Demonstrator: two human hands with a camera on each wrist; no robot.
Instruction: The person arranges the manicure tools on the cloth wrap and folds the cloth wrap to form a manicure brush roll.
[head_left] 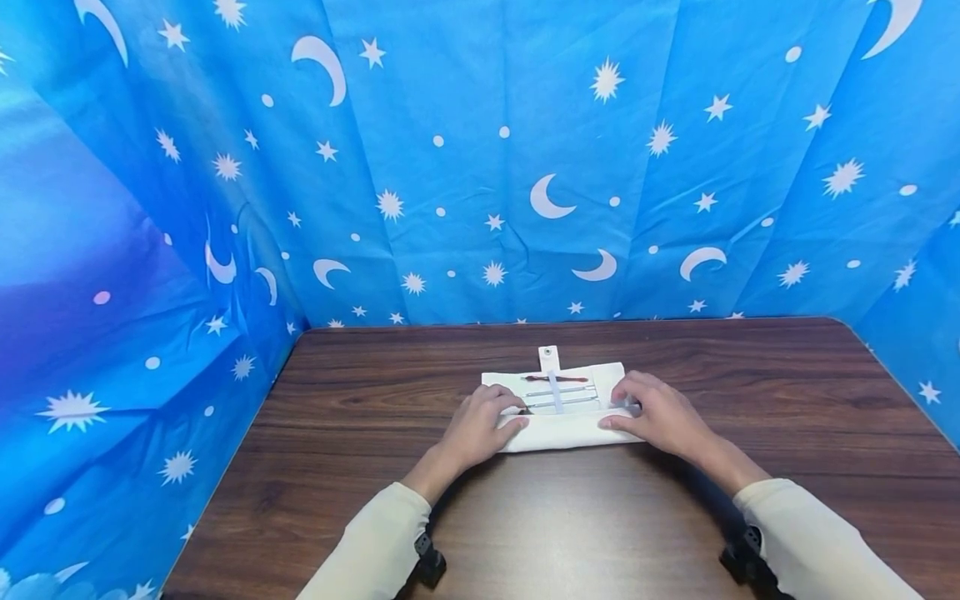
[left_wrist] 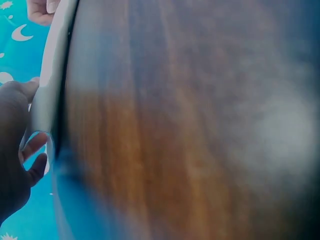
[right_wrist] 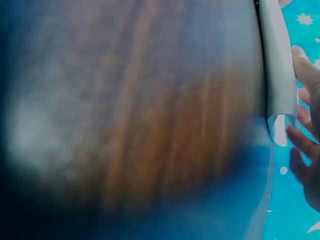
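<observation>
A white tool case (head_left: 573, 433) lies unfolded on the table, its near part rolled over into a thick fold. Slim metal tools (head_left: 558, 404) and a reddish-brown tool (head_left: 562, 379) lie across its inside under a pale band. From its far edge sticks out a strap (head_left: 548, 357) with a metal snap. My left hand (head_left: 477, 427) grips the left end of the fold, thumb on the near side and fingers over the top. At the right end my right hand (head_left: 663, 417) pinches the fold likewise. Both wrist views show the fold edge-on beside the hands.
The dark wood-grain table (head_left: 375, 375) reaches back to a blue cloth (head_left: 465, 183) printed with moons and stars, which also hangs along both sides. Black wrist cameras (head_left: 430, 562) are strapped by the pale sleeves.
</observation>
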